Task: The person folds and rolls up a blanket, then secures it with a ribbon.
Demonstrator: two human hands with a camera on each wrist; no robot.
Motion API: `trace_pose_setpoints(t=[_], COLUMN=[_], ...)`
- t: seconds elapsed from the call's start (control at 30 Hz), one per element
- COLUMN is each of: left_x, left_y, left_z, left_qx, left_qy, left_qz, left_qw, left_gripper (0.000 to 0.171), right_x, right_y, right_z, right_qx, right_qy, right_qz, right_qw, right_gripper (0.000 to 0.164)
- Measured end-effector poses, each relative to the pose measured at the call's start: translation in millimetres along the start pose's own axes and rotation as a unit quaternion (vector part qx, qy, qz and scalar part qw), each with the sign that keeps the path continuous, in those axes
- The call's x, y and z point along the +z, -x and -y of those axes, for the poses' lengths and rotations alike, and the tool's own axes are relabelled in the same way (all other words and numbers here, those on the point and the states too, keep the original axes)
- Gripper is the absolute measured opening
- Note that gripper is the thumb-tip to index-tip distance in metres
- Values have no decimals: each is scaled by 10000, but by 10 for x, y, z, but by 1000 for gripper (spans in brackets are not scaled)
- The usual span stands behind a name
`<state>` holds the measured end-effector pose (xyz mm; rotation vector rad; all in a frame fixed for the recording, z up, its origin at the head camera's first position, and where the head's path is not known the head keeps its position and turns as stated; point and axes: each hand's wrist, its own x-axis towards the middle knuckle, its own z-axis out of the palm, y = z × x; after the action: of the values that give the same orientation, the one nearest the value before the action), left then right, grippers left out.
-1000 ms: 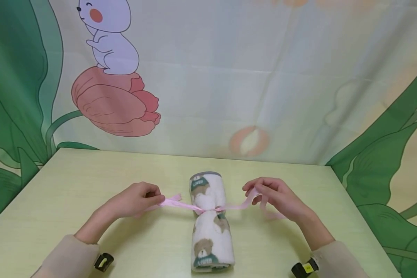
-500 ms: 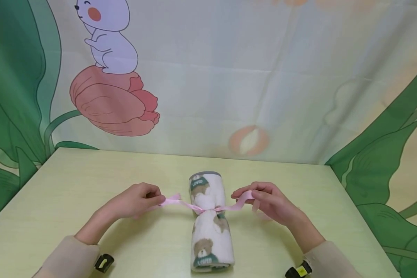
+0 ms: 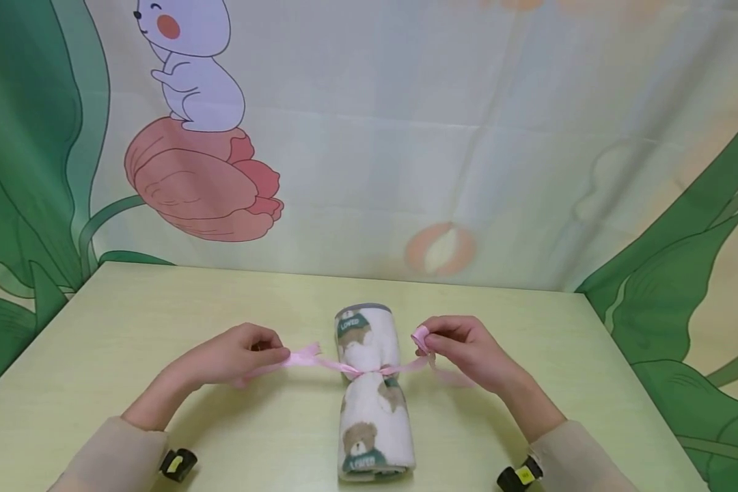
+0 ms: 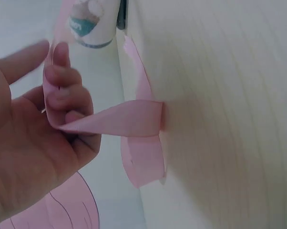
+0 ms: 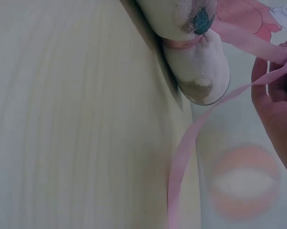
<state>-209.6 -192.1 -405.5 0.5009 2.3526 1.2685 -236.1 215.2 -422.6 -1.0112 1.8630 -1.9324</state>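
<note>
A rolled white towel with brown bears and green lettering lies lengthwise on the table. Around its middle a pink ribbon is drawn tight, cinching the roll, with one end running out to each side. On the left, my left hand pinches one ribbon end between thumb and fingers; in the left wrist view the ribbon's tail crosses the fingers and drops to the table. To the right of the towel, my right hand pinches a small folded loop of the other end, its tail trailing down.
The pale wooden table carries the roll. Behind its far edge hangs a printed curtain with a rabbit, flowers and leaves. Dark bands with yellow marks sit at the sleeves.
My right hand has moved left toward the towel, and the ribbon there has been gathered from a loose drape into a small loop. The left hand has hardly moved; its ribbon has slackened slightly.
</note>
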Motion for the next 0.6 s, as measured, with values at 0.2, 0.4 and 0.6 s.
trace_pose_setpoints(t=[0.2,0.4,0.6], left_x=[-104,-241,-360], left_y=[56,136,208], left_z=[62,152,279], left_qx=[-20,-154,-8], left_qy=[32,-217,-191], left_qz=[343,528,786], left_qw=[9994,9983,9967], left_gripper=[27,27,24], right_x=[53,74,86], right_y=[-40,-67,-73], right_z=[42,84,96], right_qx=[193,513,733], right_qy=[575,658,882], right_qz=[-332,-476,-475], right_qw=[9976,9954,9923], right_gripper=[12,10,11])
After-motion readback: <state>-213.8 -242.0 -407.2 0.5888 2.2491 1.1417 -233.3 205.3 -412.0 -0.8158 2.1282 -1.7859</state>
